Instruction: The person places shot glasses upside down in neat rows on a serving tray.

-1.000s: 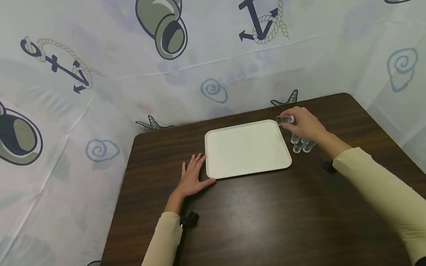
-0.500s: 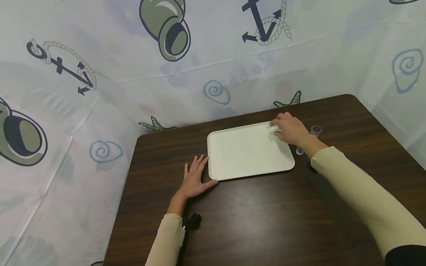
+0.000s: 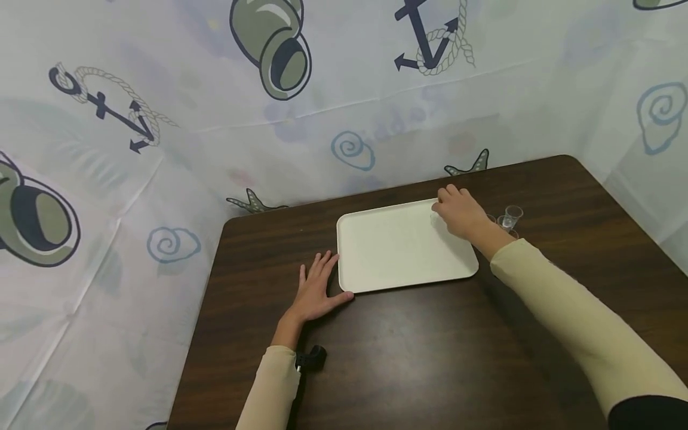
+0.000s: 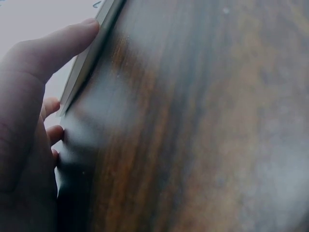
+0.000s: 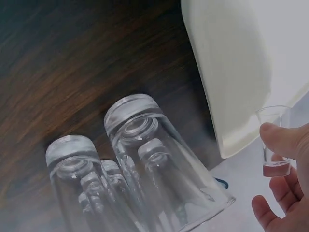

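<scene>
A cream rectangular tray (image 3: 398, 254) lies on the dark wooden table. My left hand (image 3: 314, 295) has its fingers spread at the tray's left side; its thumb (image 4: 72, 43) touches the rim near the front left corner. Over the tray's far right corner, my right hand (image 3: 461, 214) pinches a small clear shot glass (image 5: 276, 170) between thumb and fingers. That glass's wide rim faces the tray, the opposite way from the standing glasses. Whether it touches the tray, I cannot tell. Several similar clear shot glasses (image 5: 154, 164) stand right of the tray, partly hidden by my right arm.
A pale cloth (image 3: 269, 137) with printed anchors and shells hangs behind and beside the table (image 3: 430, 352). The table's far edge runs just behind the tray. A black wrist strap (image 3: 312, 358) sits at my left cuff.
My right hand has carried the shot glass left from beside the tray to over its far right corner, turning it rim down. My left hand has stayed at the tray's edge.
</scene>
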